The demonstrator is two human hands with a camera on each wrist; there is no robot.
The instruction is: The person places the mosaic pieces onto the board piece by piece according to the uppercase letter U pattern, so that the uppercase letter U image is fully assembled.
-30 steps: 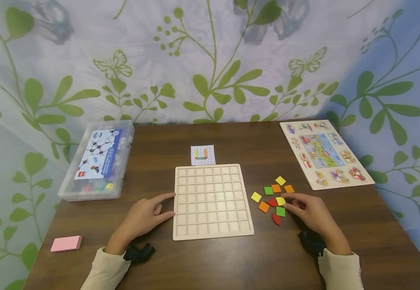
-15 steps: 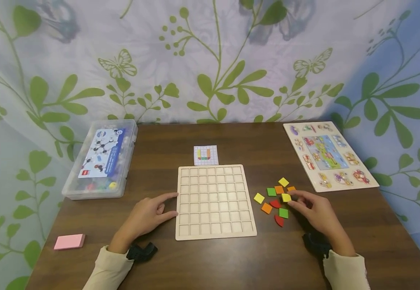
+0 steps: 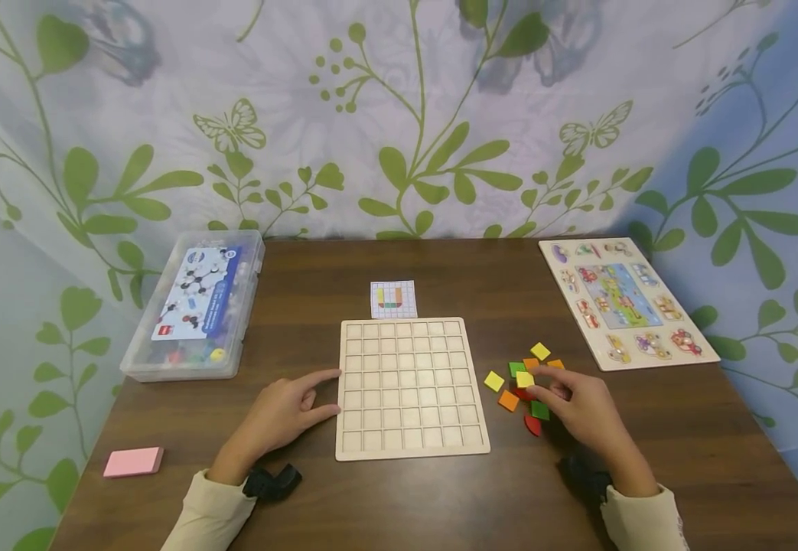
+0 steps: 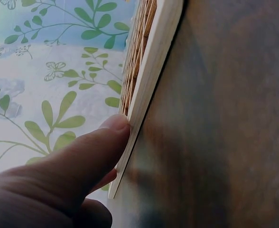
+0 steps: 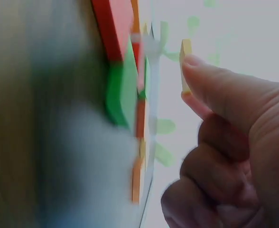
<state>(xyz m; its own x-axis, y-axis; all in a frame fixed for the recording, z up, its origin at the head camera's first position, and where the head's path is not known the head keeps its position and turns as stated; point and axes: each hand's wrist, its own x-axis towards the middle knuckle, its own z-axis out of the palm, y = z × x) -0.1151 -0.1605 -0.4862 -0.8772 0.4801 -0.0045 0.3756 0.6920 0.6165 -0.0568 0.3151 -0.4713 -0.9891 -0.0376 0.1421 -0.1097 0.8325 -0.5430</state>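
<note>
One counter [image 3: 405, 505]: dark wood-grain top, carrying all items listed below.
Box [image 3: 195, 295]: clear plastic with a printed label, far left; long axis slants, far end toward the right.
Puzzle board [image 3: 653, 363]: far right, picture side up; long axis slants, far end toward the left.
Grid board [image 3: 412, 390]: centre of the counter, lying flat; near-square outline, compartment side up, near edge facing the person.
Left hand [image 3: 285, 409]: grasping nothing; index finger and thumb extended and spread, their tips touching the left edge of the grid board.
Right hand [image 3: 581, 402]: pinching the yellow tile between thumb and index finger, to the right of the grid board.
Card [image 3: 393, 299]: printed with a coloured U-shape on a grid, just beyond the far edge of the grid board; U opening faces away from the person.
Pink block [image 3: 132, 461]: near left; long axis runs left to right.
Loose tiles [image 3: 494, 381]: yellow, orange, green and red, scattered right of the grid board.
Yellow tile [image 3: 526, 379]: raised above the loose tiles; square, broad face up, roughly parallel to the counter.
</note>
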